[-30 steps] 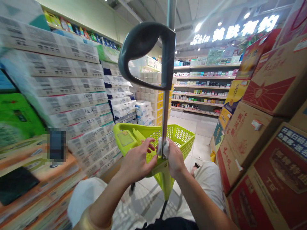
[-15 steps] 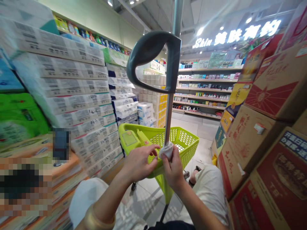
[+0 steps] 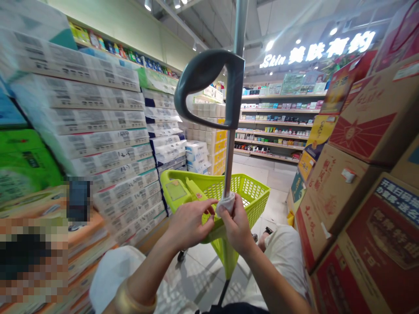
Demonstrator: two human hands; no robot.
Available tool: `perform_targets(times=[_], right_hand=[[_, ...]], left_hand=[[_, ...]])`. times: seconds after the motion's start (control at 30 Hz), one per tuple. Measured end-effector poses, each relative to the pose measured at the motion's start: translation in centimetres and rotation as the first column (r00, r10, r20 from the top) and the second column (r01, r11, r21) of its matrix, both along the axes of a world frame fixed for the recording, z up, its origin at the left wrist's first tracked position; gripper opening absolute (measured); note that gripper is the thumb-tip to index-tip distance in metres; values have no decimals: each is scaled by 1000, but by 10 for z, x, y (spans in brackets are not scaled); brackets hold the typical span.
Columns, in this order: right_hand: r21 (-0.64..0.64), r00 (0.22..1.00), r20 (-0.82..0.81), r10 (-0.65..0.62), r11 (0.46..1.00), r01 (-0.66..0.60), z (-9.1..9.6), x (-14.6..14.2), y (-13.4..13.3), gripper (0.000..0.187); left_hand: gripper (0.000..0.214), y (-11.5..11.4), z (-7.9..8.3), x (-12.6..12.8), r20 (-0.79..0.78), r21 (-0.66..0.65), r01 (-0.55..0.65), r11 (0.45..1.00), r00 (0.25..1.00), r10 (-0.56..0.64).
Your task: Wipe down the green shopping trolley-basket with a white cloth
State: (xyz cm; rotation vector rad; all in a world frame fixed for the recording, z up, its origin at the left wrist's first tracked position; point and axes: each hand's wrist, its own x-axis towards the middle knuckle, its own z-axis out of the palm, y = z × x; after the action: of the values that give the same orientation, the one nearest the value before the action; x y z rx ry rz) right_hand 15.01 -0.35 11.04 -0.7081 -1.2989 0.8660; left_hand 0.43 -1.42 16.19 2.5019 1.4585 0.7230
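Observation:
My right hand (image 3: 238, 224) is closed on a crumpled white cloth (image 3: 225, 205), which wraps round the lower part of an upright metal pole (image 3: 230, 161). My left hand (image 3: 193, 222) hovers just left of the cloth over the cart's edge, its fingers bent and apart, with nothing in them that I can see. Higher on the pole sits a dark grey loop handle (image 3: 186, 93). Behind and below both hands stands a lime-green shopping cart (image 3: 258, 205) with a perforated basket. The pole's foot is hidden behind the cloth and my hand.
Tall stacks of wrapped white packs (image 3: 108, 122) rise on the left. Cardboard cartons (image 3: 334, 187) are piled close on the right. Orange packs (image 3: 94, 235) lie at lower left, partly pixelated. Shelves of small goods (image 3: 278, 117) stand across the tiled floor (image 3: 275, 183).
The view has shifted slightly, so the handle sits a little lower and the right-hand cartons farther left. My right hand stays on the cloth; my left hand has hardly moved.

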Motion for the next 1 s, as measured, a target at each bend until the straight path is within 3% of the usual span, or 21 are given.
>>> perform_targets(times=[0.17,0.33,0.43,0.6,0.7,0.8,0.87,1.0], right_hand=[[-1,960,-183,210,977,-214,42,5,8,21],[-9,960,-198,197,979,-203,41,5,8,21],[14,972,-152,181,983,-181,50,5,10,21],[114,977,-144,160,983,-144,91,3,18,20],[112,979,-152,136,986,-120,83,0,14,22],[42,977,-156,148,989,-143,57,-2,5,25],[5,978,-147,148,989,-149,50,-2,3,24],[35,977,-143,157,988,-153,76,0,7,23]], left_hand=[[46,7,-6,-6,96,-13,43,999,994,-42],[45,18,-10,-6,354,90,82,993,929,-108],[48,18,3,5,510,104,115,988,847,-152],[55,11,38,29,749,81,246,966,625,-222],[56,4,38,34,804,36,273,961,564,-189],[56,-4,23,34,780,-71,280,957,614,-121],[57,-6,14,34,772,-103,268,958,629,-93],[67,-7,16,35,828,-58,245,968,554,-90]])
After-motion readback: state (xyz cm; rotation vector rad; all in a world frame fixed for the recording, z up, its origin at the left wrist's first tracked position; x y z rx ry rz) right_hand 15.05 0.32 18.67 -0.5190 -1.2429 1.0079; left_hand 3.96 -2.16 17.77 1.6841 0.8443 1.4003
